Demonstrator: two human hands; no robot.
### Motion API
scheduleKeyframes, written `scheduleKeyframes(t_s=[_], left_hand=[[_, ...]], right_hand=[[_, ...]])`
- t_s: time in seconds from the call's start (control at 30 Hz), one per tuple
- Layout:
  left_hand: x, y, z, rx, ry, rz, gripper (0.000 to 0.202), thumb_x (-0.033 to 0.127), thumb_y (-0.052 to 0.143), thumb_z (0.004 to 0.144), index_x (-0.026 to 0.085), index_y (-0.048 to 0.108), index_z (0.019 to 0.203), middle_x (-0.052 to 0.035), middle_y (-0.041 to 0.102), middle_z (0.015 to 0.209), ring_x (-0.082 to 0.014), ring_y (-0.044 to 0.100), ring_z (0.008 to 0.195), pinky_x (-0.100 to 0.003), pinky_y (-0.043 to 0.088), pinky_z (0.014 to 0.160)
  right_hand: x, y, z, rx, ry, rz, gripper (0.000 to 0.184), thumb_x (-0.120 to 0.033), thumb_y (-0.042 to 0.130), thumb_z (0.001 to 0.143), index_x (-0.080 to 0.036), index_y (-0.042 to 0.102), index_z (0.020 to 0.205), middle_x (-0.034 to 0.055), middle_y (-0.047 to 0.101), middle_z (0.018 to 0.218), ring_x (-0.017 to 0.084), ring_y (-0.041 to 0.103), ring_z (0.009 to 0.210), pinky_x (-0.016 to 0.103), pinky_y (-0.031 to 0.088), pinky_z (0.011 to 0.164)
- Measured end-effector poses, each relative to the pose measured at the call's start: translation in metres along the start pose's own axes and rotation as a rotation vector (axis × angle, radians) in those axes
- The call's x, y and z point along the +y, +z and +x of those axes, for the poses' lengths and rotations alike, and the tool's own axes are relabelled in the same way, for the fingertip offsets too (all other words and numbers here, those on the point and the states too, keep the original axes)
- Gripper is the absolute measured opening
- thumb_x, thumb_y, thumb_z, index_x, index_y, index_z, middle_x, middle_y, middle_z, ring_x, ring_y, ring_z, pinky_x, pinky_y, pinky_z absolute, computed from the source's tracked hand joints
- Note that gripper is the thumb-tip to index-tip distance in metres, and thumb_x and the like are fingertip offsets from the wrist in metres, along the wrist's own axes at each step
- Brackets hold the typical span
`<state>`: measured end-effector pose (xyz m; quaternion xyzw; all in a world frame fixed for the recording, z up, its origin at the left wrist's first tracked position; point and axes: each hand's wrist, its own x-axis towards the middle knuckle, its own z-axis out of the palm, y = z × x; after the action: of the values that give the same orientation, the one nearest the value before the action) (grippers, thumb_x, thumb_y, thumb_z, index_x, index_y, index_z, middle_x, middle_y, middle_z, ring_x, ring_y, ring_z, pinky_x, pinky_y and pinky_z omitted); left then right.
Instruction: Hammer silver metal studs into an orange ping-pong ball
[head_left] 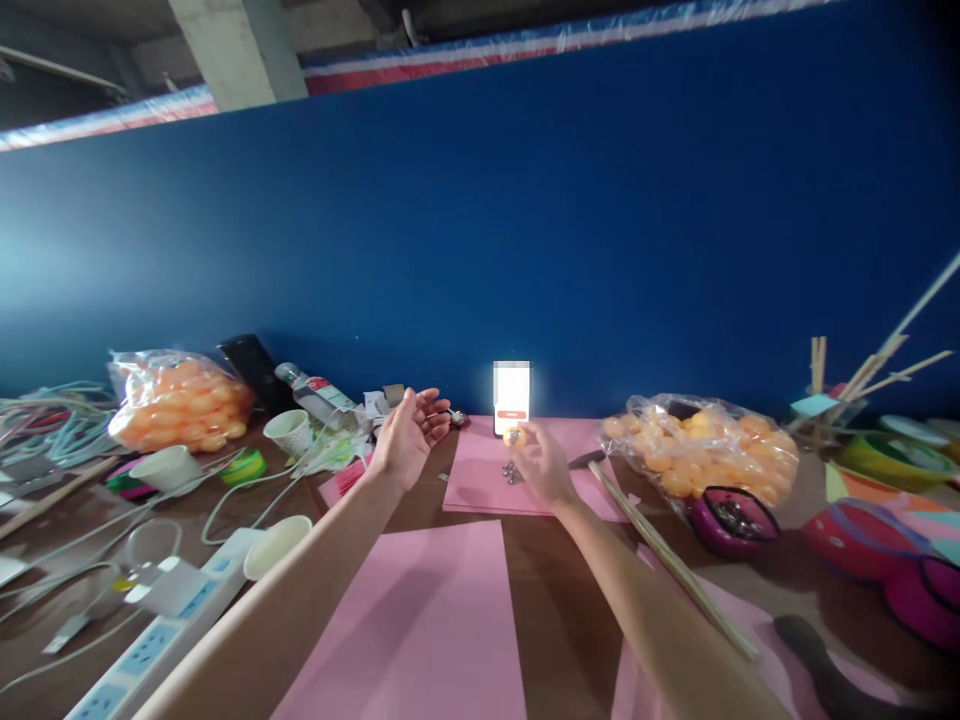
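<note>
My left hand point(411, 435) is raised over the table, palm turned inward, fingers apart and holding nothing. In front of the lit phone point(511, 396), my right hand point(546, 464) pinches a small orange ball point(513, 436) with something greyish on it, too small to make out. Just below that ball, small shiny metal pieces point(511, 474) lie in a pile on a stack of pink sheets point(472, 480). The phone stands upright by the blue wall. Another pink sheet point(435, 610) lies nearer, between my forearms.
Clear bags of orange balls stand left point(184, 405) and right point(697, 450). A magenta bowl point(733, 520) holds metal bits. Wooden sticks point(675, 560) lie beside my right forearm. At left are a power strip point(161, 640), cables, paper cups point(287, 432) and a bottle point(319, 395).
</note>
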<state>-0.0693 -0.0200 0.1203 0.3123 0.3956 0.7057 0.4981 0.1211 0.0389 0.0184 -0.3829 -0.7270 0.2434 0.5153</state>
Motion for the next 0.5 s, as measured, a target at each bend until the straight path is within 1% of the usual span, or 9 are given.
scheduleKeyframes(t_s=[0.1, 0.13, 0.2, 0.27, 0.3, 0.37, 0.4, 0.47, 0.5], left_hand=[[0.020, 0.003, -0.013, -0.060, 0.020, 0.035, 0.025, 0.034, 0.048, 0.081, 0.015, 0.056, 0.093, -0.0048, 0.063, 0.079, -0.0086, 0.059, 0.063, -0.022, 0.048, 0.062], [0.026, 0.004, -0.020, -0.079, 0.024, 0.064, 0.022, 0.031, 0.050, 0.080, 0.014, 0.057, 0.091, -0.0049, 0.063, 0.077, -0.0086, 0.059, 0.062, -0.021, 0.048, 0.060], [0.041, 0.010, -0.039, -0.159, 0.054, 0.136, 0.019, 0.028, 0.052, 0.079, 0.014, 0.058, 0.090, -0.0051, 0.063, 0.078, -0.0092, 0.058, 0.064, -0.020, 0.047, 0.060], [0.059, 0.019, -0.064, -0.248, 0.135, 0.229, 0.016, 0.028, 0.053, 0.078, 0.014, 0.060, 0.080, -0.0039, 0.062, 0.073, -0.0088, 0.057, 0.063, -0.019, 0.045, 0.058], [0.069, 0.024, -0.078, -0.302, 0.171, 0.290, 0.018, 0.029, 0.051, 0.079, 0.014, 0.060, 0.076, -0.0039, 0.062, 0.072, -0.0089, 0.057, 0.062, -0.020, 0.045, 0.059], [0.090, 0.033, -0.107, -0.483, 0.231, 0.434, 0.028, 0.035, 0.046, 0.081, 0.015, 0.062, 0.069, -0.0053, 0.062, 0.068, -0.0114, 0.057, 0.061, -0.022, 0.045, 0.056], [0.099, 0.037, -0.121, -0.565, 0.259, 0.506, 0.029, 0.037, 0.046, 0.081, 0.017, 0.062, 0.067, -0.0053, 0.063, 0.068, -0.0125, 0.057, 0.062, -0.023, 0.045, 0.056], [0.110, 0.035, -0.146, -0.700, 0.246, 0.687, 0.027, 0.042, 0.049, 0.078, 0.022, 0.063, 0.065, -0.0037, 0.063, 0.065, -0.0141, 0.058, 0.063, -0.024, 0.046, 0.055], [0.111, 0.030, -0.158, -0.728, 0.251, 0.773, 0.026, 0.045, 0.049, 0.077, 0.026, 0.063, 0.067, -0.0014, 0.062, 0.063, -0.0138, 0.059, 0.063, -0.024, 0.047, 0.055]], right_hand=[[-0.002, 0.000, -0.001, 0.006, -0.044, -0.015, 0.033, -0.035, 0.052, 0.078, -0.020, 0.050, 0.107, 0.0065, 0.059, 0.100, 0.017, 0.058, 0.081, 0.029, 0.050, 0.067], [-0.001, 0.000, -0.001, 0.011, -0.051, -0.020, 0.033, -0.035, 0.052, 0.078, -0.020, 0.050, 0.107, 0.0068, 0.059, 0.100, 0.017, 0.058, 0.080, 0.029, 0.050, 0.067], [0.001, 0.001, 0.000, 0.022, -0.054, -0.028, 0.033, -0.035, 0.053, 0.077, -0.020, 0.050, 0.106, 0.0071, 0.059, 0.099, 0.018, 0.058, 0.080, 0.029, 0.050, 0.066], [0.003, 0.001, 0.000, 0.026, -0.053, -0.031, 0.034, -0.035, 0.054, 0.076, -0.019, 0.050, 0.106, 0.0076, 0.059, 0.100, 0.018, 0.058, 0.080, 0.029, 0.050, 0.065], [0.004, 0.001, 0.000, 0.024, -0.051, -0.033, 0.035, -0.035, 0.054, 0.076, -0.019, 0.049, 0.106, 0.0079, 0.058, 0.100, 0.018, 0.059, 0.079, 0.029, 0.051, 0.065], [0.005, 0.001, 0.000, 0.021, -0.046, -0.037, 0.036, -0.036, 0.055, 0.075, -0.018, 0.050, 0.107, 0.0085, 0.058, 0.101, 0.018, 0.059, 0.077, 0.029, 0.051, 0.064], [0.005, 0.000, 0.000, 0.019, -0.044, -0.038, 0.037, -0.036, 0.055, 0.075, -0.018, 0.050, 0.107, 0.0088, 0.058, 0.101, 0.018, 0.059, 0.076, 0.030, 0.052, 0.063], [0.004, -0.001, 0.000, 0.020, -0.044, -0.036, 0.037, -0.037, 0.054, 0.075, -0.018, 0.050, 0.106, 0.0090, 0.058, 0.100, 0.018, 0.059, 0.075, 0.030, 0.052, 0.062], [0.002, -0.001, 0.000, 0.024, -0.045, -0.032, 0.037, -0.038, 0.054, 0.075, -0.018, 0.051, 0.106, 0.0091, 0.059, 0.099, 0.019, 0.059, 0.075, 0.031, 0.052, 0.061]])
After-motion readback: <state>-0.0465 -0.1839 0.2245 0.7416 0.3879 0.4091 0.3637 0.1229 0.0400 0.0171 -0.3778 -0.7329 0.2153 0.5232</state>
